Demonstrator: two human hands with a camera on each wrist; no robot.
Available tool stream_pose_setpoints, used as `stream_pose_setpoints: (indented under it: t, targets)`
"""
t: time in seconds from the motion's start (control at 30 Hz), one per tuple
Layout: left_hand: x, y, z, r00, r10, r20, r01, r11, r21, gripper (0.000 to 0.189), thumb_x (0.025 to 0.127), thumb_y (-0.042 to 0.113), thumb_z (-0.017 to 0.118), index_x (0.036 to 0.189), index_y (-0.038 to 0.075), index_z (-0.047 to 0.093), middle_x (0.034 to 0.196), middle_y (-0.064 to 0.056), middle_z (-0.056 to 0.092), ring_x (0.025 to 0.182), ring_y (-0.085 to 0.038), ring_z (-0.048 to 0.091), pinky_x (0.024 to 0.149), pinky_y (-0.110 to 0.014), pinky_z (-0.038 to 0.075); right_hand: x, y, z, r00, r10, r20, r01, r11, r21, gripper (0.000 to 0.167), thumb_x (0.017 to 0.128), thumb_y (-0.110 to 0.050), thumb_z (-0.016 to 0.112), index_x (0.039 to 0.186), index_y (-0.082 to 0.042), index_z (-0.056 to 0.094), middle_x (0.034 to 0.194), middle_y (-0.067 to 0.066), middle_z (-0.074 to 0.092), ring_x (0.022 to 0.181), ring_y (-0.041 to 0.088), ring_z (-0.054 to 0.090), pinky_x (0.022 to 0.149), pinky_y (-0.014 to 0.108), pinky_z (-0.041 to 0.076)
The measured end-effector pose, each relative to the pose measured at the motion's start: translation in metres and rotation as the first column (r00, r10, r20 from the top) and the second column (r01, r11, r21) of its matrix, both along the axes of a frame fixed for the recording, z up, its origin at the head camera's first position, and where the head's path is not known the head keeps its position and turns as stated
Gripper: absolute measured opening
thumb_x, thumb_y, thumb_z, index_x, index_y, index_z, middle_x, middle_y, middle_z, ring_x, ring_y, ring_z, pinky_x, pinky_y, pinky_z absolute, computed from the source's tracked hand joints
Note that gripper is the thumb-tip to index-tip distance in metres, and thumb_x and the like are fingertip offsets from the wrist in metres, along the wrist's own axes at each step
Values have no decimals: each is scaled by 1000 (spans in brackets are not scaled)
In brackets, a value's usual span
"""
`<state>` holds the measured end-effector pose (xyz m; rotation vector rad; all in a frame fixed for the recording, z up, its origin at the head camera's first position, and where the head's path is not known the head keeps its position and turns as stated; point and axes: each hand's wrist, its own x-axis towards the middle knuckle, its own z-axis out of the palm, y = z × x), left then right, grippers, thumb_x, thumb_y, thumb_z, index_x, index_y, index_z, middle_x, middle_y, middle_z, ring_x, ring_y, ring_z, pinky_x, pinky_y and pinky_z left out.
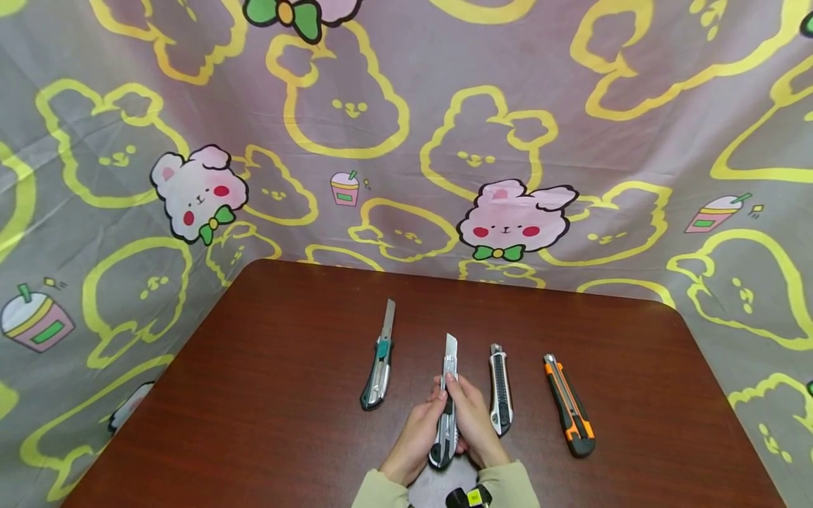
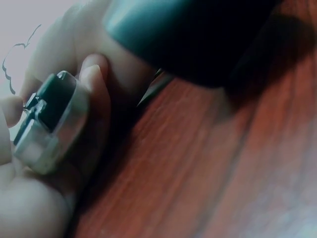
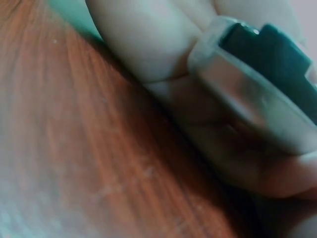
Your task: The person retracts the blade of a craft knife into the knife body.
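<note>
Both hands hold one silver-and-black utility knife [image 1: 447,436] low over the front of the table, its blade [image 1: 451,347] out and pointing away from the person. My left hand [image 1: 411,432] grips it from the left, thumb along its side. From the right, my right hand [image 1: 478,422] grips the same knife, its thumb on top near the slider and its fingers underneath. Close up, the knife's dark butt end [image 2: 55,106] shows between fingers in the left wrist view. In the right wrist view, the metal body [image 3: 247,101] lies across curled fingers.
A teal-and-silver utility knife [image 1: 379,367] with its blade out lies to the left. Right of the hands lie a white-and-black utility knife [image 1: 501,391] and an orange-and-black one [image 1: 569,409]. A patterned cloth [image 1: 394,176] hangs behind the brown table [image 1: 267,395].
</note>
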<state>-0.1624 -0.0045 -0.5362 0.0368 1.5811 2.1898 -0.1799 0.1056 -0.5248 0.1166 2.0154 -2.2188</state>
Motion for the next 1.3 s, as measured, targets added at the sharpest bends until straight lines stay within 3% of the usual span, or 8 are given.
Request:
stream_pose_setpoints:
  t: [0.27, 0.67, 1.3]
  targets:
    - [0, 0, 1, 1000, -11, -13, 11, 1000, -7, 56, 100, 47, 42, 104, -5, 61, 64, -3, 62, 52, -12, 61, 54, -25, 53, -1, 1, -3, 1000, 16, -20, -16, 1000, 12, 44, 102, -29, 45, 122, 9, 54, 90, 15, 65, 80, 12, 63, 78, 22, 51]
    - [-1, -3, 1, 996, -63, -57, 64, 998, 17, 53, 102, 44, 41, 109, -6, 57, 67, -3, 63, 56, -10, 62, 57, -25, 55, 2, 2, 0, 997, 38, -69, -41, 998, -48, 45, 101, -23, 46, 125, 15, 47, 83, 0, 61, 80, 9, 62, 80, 20, 51]
    - [1, -9, -3, 978, -163, -128, 173, 982, 71, 52, 104, 39, 38, 119, -9, 50, 71, -2, 61, 61, -8, 62, 61, -23, 55, 6, 3, -1, 992, 54, -112, -63, 995, -75, 40, 99, -14, 48, 127, 14, 45, 87, 2, 58, 81, 9, 59, 82, 18, 47]
